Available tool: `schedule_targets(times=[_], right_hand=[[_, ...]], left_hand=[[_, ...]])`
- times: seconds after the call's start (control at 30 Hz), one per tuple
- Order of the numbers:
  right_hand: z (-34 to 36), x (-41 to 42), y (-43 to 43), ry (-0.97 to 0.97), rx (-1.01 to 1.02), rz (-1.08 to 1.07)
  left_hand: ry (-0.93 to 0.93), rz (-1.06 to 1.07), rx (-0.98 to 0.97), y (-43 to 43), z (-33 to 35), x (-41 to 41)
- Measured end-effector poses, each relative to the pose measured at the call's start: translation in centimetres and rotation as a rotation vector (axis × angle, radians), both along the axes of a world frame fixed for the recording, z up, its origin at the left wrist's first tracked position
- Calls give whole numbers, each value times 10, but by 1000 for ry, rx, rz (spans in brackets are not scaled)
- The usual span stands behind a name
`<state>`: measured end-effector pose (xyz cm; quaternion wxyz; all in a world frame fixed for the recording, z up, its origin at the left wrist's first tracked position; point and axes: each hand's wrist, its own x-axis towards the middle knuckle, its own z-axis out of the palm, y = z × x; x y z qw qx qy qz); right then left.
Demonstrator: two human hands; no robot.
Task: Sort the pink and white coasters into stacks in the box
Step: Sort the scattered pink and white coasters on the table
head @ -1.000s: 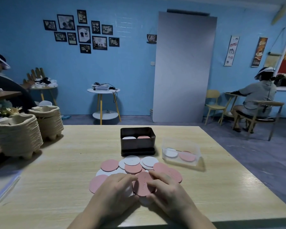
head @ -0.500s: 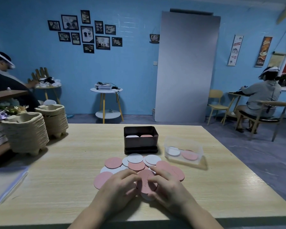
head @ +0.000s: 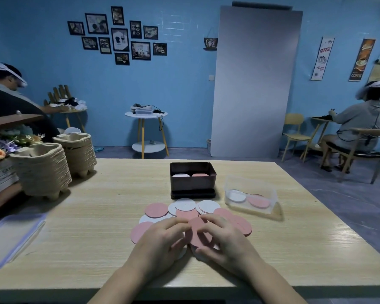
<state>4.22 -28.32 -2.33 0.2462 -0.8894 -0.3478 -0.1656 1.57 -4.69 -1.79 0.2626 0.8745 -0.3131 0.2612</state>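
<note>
Several pink coasters [head: 156, 209] and white coasters [head: 185, 204] lie loosely overlapped on the wooden table [head: 97, 227]. Behind them stands a dark box [head: 192, 185] holding a white stack [head: 180, 175] on the left and a pink stack [head: 200, 174] on the right. My left hand [head: 162, 242] and my right hand [head: 226, 240] meet over the near part of the pile. Between them they pinch one pink coaster [head: 197, 232], tilted up at its near side. Coasters under my palms are hidden.
A clear plastic tub [head: 250, 197] with a white and a pink coaster sits right of the box. Two stacks of pulp trays [head: 42, 170] stand at the table's left, with a clear lid [head: 11, 235] near the left edge. People sit at far tables.
The camera view shifted slightly. My fingers have drawn closer together on the pink coaster and lifted its edge off the pile; the other coasters stay put.
</note>
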Motion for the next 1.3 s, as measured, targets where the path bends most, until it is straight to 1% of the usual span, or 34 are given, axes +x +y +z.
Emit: schedule_targets(times=[0.1,0.2,0.33,0.5,0.73,0.93,1.3], right_hand=[[-1,0,-2,-20,9,-44],[-1,0,-4,7,35,-67],[-1,0,-4,9,6,-80],[0,-2,-2,-5,-5,-75],[3,-4,-2,-7,-25,-69],[2,-3,-1,5,-17,-82],[-3,1,1,1,-2,-37]], left_hand=[[51,28,-34,0,0,0],[80,39,-43,3,3,-2],[85,109,118,25,2,-3],[134,169,212,47,-4,-9],[124,175,198,46,-2,-13],[54,177,149,44,3,-15],[-33,88,107,9,2,6]])
